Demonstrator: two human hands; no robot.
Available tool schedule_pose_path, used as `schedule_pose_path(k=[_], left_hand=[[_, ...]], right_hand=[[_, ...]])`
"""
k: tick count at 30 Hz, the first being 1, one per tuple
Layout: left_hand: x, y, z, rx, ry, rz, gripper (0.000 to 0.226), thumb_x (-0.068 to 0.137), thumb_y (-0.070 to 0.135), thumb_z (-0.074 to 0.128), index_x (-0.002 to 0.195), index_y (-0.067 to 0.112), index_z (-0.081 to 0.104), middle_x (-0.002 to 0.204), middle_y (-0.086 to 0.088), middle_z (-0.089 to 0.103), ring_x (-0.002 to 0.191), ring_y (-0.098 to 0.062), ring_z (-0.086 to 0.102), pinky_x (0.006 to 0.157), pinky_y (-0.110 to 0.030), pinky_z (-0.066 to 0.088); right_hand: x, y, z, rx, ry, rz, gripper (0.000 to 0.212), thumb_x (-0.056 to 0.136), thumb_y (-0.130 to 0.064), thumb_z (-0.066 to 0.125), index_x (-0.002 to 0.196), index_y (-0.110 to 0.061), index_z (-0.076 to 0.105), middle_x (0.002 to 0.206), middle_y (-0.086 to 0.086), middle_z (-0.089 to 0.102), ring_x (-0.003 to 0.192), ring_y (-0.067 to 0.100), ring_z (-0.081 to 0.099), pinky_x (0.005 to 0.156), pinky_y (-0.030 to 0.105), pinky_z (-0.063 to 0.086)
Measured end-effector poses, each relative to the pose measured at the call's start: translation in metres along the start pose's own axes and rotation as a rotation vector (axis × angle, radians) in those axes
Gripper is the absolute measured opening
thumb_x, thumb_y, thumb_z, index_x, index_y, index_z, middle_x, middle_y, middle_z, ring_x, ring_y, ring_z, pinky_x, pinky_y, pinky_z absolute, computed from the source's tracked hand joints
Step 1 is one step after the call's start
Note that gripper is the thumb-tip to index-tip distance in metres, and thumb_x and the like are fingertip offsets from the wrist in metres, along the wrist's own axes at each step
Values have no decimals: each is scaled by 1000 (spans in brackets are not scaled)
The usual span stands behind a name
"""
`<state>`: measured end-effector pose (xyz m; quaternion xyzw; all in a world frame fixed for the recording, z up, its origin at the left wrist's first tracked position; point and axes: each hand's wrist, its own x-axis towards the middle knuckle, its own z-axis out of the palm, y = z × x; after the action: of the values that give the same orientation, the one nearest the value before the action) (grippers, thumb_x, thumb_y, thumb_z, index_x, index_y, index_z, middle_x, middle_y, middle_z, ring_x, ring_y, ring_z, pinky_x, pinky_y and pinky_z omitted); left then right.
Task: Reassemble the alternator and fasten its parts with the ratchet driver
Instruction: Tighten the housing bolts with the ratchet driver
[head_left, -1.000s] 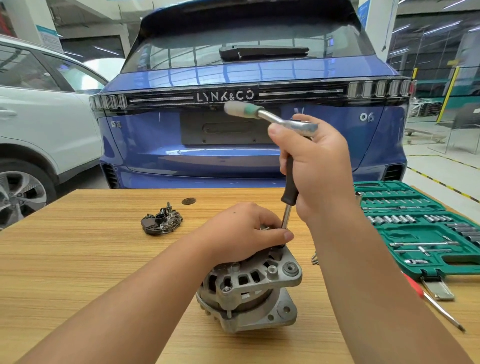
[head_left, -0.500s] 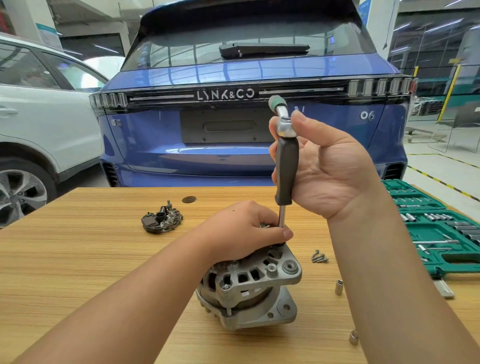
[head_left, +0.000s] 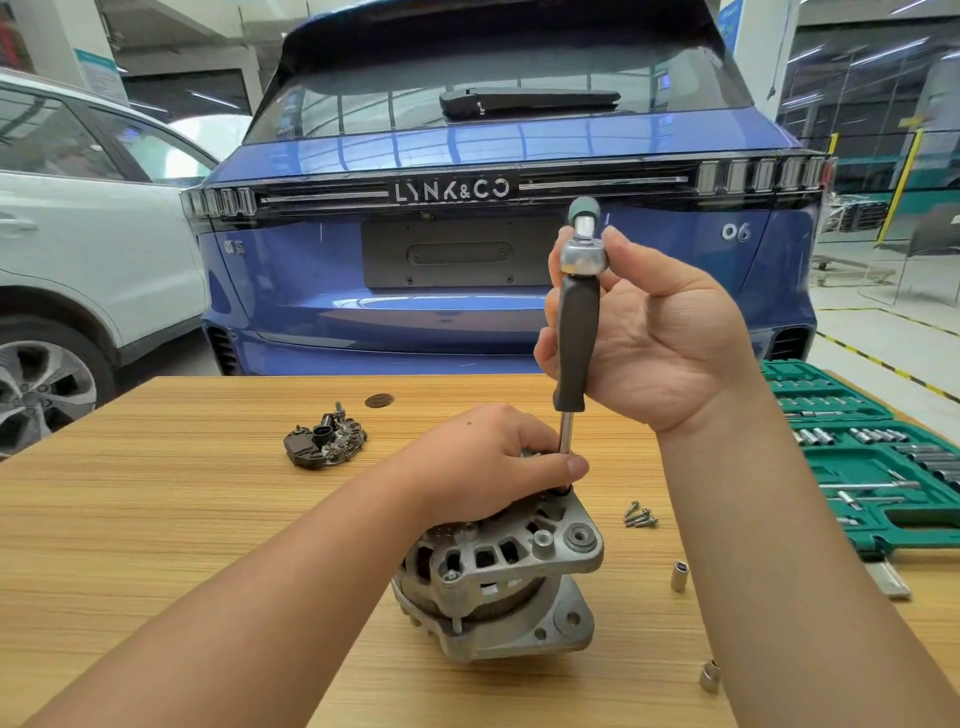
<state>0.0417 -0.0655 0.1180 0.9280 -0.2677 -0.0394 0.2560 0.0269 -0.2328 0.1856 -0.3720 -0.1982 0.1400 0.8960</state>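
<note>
A grey cast alternator (head_left: 498, 582) stands on the wooden table (head_left: 156, 519) near its front edge. My left hand (head_left: 483, 462) rests on top of it, thumb against the driver's metal shaft. The ratchet driver (head_left: 576, 332) stands upright with its tip on the alternator's top edge; it has a black grip and a chrome ratchet head with a green-tipped handle pointing away from me. My right hand (head_left: 660, 338) holds the ratchet head between thumb and fingers, palm open toward me. A dark rectifier part (head_left: 324, 441) lies apart at the left.
Loose screws (head_left: 640, 516) and two small sockets (head_left: 679, 576) (head_left: 709, 675) lie right of the alternator. An open green socket case (head_left: 878, 467) fills the table's right side. A blue car (head_left: 493, 208) stands just behind the table, a white car (head_left: 78, 234) at the left.
The ratchet handle has swung from pointing left to pointing away from me. My right hand turned with it, from back-of-hand to palm facing me. The left hand and alternator stayed put.
</note>
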Motion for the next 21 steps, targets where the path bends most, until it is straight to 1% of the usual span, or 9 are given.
schedule_pose_path(k=[3, 6, 9, 11, 13, 15, 17, 19, 21], left_hand=[[-2, 0, -1, -14, -22, 17, 45, 88, 70, 55, 104, 32, 75, 106, 4, 74, 102, -20, 68, 94, -51, 54], [-1, -1, -1, -22, -26, 12, 38, 93, 64, 57, 104, 32, 75, 111, 4, 74, 108, -21, 68, 97, -51, 53], [0, -1, -1, -20, -22, 12, 32, 97, 59, 58, 99, 33, 75, 106, 8, 75, 98, -15, 69, 91, -44, 55], [-2, 0, -1, -8, -9, 18, 31, 97, 59, 57, 99, 34, 75, 95, 12, 73, 85, -10, 67, 81, -35, 53], [-2, 1, -1, 9, 0, 18, 34, 97, 60, 56, 97, 32, 75, 85, 11, 71, 71, -6, 62, 69, -30, 49], [-2, 2, -1, 25, 8, 5, 37, 97, 60, 56, 93, 28, 74, 82, 6, 68, 64, -5, 56, 64, -30, 44], [-2, 3, -2, 36, -2, -3, 38, 98, 60, 55, 94, 28, 74, 86, 5, 70, 72, -9, 62, 69, -35, 50], [-2, 4, -4, 42, -18, 0, 36, 98, 59, 55, 96, 30, 75, 93, 4, 73, 83, -13, 65, 79, -40, 53], [-2, 5, -4, 50, -36, 8, 39, 99, 58, 54, 99, 26, 75, 104, 1, 75, 95, -18, 68, 87, -45, 54]], right_hand=[[2, 7, 1, 23, -55, -115, 22, 76, -16, 68, 94, -20, 55, 83, -6, 56, 66, 10, 55, 72, 29, 44], [6, 17, 5, -31, -8, -403, 28, 74, -3, 72, 88, -17, 53, 78, -5, 57, 67, 10, 64, 64, 27, 53], [10, 31, 7, -313, 60, -820, 32, 79, 11, 70, 87, -13, 50, 77, -8, 57, 71, 5, 62, 73, 24, 52], [12, 35, 5, -558, 108, -1070, 36, 80, 13, 72, 89, -13, 48, 82, -5, 53, 74, -3, 59, 74, 16, 48], [15, 38, 3, -647, 128, -1167, 35, 83, 10, 72, 91, -14, 49, 90, 2, 51, 79, -6, 59, 75, 13, 47], [17, 39, 1, -608, 143, -1092, 22, 89, 2, 68, 93, -14, 53, 97, 8, 57, 81, 6, 64, 77, 25, 52], [18, 41, 1, -545, 105, -890, 7, 100, -18, 55, 103, -14, 59, 99, 14, 67, 75, 19, 69, 66, 32, 55], [16, 39, -1, -444, 73, -657, 31, 105, -39, 39, 118, -19, 59, 95, 14, 74, 69, 24, 71, 54, 31, 55], [16, 32, -3, -321, 49, -475, 47, 106, -50, 29, 122, -18, 59, 89, 13, 75, 66, 24, 71, 52, 28, 53]])
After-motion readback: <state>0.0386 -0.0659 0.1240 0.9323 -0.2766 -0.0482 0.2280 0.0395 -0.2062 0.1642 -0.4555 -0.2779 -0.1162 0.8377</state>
